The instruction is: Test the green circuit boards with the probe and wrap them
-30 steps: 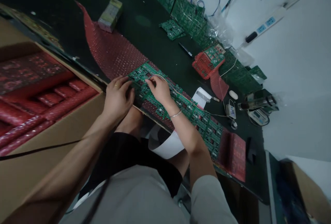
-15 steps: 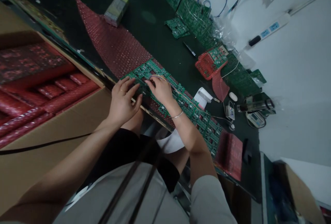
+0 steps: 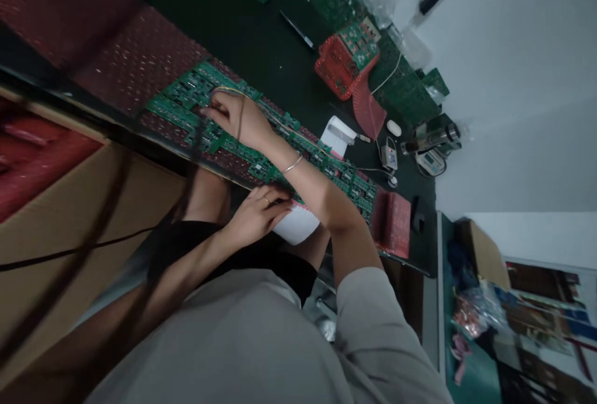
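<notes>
My right hand, a bracelet at its wrist, lies over green circuit boards with thumb and fingers pinched together. From the pinch a thin cable trails right across the boards; its end is hidden by the fingers. Below the right forearm, my left hand, with a ring, has curled fingers at the table's front edge. Their tips meet the boards' edge and a white sheet with a pink border; what they grip, if anything, is hidden. Red bubble wrap lies under the boards.
A red-wrapped stack of boards, a pen, a white paper roll and a small white device sit farther back. A cardboard box with red packing stands at the left front.
The view has shifted right. My left hand has left the boards beside my right hand and moved right to the table edge by the white sheet. My right hand stays over the boards.
</notes>
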The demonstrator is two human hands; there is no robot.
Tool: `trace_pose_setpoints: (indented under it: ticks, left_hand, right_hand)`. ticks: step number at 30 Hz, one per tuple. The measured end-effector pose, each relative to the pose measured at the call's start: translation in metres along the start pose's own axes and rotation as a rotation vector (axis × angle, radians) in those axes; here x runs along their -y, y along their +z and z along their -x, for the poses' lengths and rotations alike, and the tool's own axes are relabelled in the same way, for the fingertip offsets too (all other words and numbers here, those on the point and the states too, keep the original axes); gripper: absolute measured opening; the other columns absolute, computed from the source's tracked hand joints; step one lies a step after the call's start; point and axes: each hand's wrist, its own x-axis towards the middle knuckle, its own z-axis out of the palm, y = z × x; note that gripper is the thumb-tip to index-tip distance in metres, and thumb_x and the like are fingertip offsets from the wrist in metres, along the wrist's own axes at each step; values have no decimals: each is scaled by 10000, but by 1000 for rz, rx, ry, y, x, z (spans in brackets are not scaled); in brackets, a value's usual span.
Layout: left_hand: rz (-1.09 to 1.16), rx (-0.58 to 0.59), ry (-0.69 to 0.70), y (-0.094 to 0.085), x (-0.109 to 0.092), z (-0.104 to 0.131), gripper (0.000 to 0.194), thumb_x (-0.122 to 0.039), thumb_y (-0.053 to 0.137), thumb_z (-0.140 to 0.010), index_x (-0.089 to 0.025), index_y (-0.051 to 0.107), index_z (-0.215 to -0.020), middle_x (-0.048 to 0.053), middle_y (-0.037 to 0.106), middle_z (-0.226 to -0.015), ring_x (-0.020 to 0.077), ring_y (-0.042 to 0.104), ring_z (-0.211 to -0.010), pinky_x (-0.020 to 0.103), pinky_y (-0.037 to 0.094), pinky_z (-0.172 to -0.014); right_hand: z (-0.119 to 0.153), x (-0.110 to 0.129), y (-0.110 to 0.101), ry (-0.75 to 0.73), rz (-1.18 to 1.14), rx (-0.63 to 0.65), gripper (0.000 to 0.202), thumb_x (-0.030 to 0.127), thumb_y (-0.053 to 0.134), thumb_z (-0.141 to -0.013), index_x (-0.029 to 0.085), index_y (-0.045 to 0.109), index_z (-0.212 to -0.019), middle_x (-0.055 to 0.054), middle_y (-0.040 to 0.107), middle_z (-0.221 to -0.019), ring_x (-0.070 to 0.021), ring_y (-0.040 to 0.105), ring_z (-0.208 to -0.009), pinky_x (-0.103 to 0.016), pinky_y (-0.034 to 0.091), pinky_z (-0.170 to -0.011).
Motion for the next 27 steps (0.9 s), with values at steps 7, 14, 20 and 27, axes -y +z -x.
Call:
trace_pose_setpoints:
  ticks: [7, 14, 20, 27]
  left_hand:
    - [16, 108, -13, 17, 10, -5, 211, -283, 640, -1029, -293, 828, -1127, 102, 752, -1134, 277, 669, -1063, 419, 521, -863]
    - [0, 98, -29, 17, 5, -5, 198, -286, 625, -1045, -302, 817, -1089, 91, 760, -1112, 271, 658, -1065, 415, 478, -846]
    - [27, 64, -68, 11, -7, -9, 207, -292, 583, -1060, -250, 779, -1008, 99, 765, -1095, 270, 662, -1050, 443, 499, -865]
    - [-180, -109, -354, -100, 49, -21, 261, -381, 525, -1062, -235, 725, -977, 74, 739, -1201, 267, 650, -1139, 500, 506, -1050]
  right_hand:
    - [-2, -7, 8, -26, -69, -59, 678, 697, 234, -1102, 173, 570, -834, 67, 622, -766, -54, 697, -926, -218, 510, -883]
    - [-6, -16, 20, -56, -199, -163, 804, 705, 48, -1085, 189, 538, -709, 78, 586, -626, -15, 723, -969, -174, 498, -834]
    - [-3, -13, 18, -43, -143, -151, 709, 708, 208, -1083, 192, 589, -781, 83, 636, -714, -33, 721, -916, -164, 516, -869]
    - [15, -4, 17, -30, -192, -295, 468, 622, 459, -1096, 220, 635, -933, -2, 722, -962, -146, 728, -1011, -301, 580, -1006]
